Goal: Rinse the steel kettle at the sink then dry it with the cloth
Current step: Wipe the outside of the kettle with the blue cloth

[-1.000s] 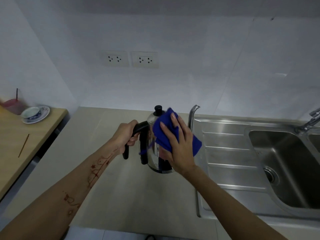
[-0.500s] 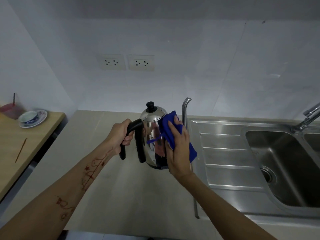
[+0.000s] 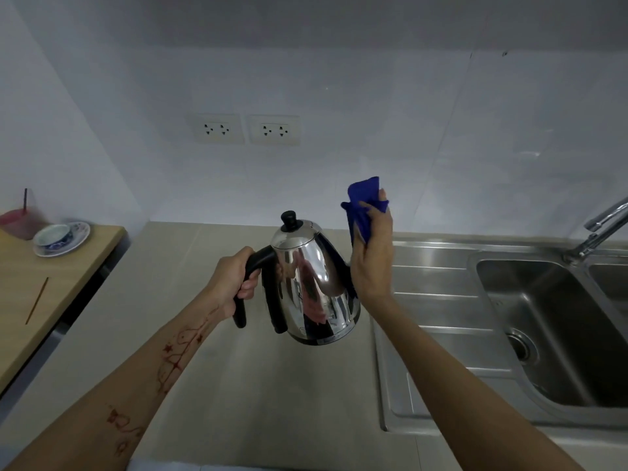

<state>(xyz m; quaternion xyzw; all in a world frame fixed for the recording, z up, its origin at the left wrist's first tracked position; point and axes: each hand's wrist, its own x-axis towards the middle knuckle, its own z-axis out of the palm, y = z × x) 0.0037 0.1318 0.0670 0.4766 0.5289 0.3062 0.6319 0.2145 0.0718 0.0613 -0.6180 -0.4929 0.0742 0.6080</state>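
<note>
My left hand [image 3: 234,283] grips the black handle of the shiny steel kettle [image 3: 312,283] and holds it in the air above the beige counter, tilted slightly. The kettle's black lid knob points up. My right hand [image 3: 372,260] is to the kettle's right, closed around the blue cloth [image 3: 363,205], which wraps the kettle's thin spout. The spout is hidden by the cloth and hand.
The steel sink [image 3: 543,334] with drainboard and tap [image 3: 601,229] lies to the right. A wooden table [image 3: 34,300] at left carries a bowl on a saucer [image 3: 61,237], a pink cup and a stick. Two wall sockets [image 3: 248,129] are behind.
My right hand with the cloth has slid off the kettle's body and up along the spout. The kettle stays in my left hand, its body now uncovered.
</note>
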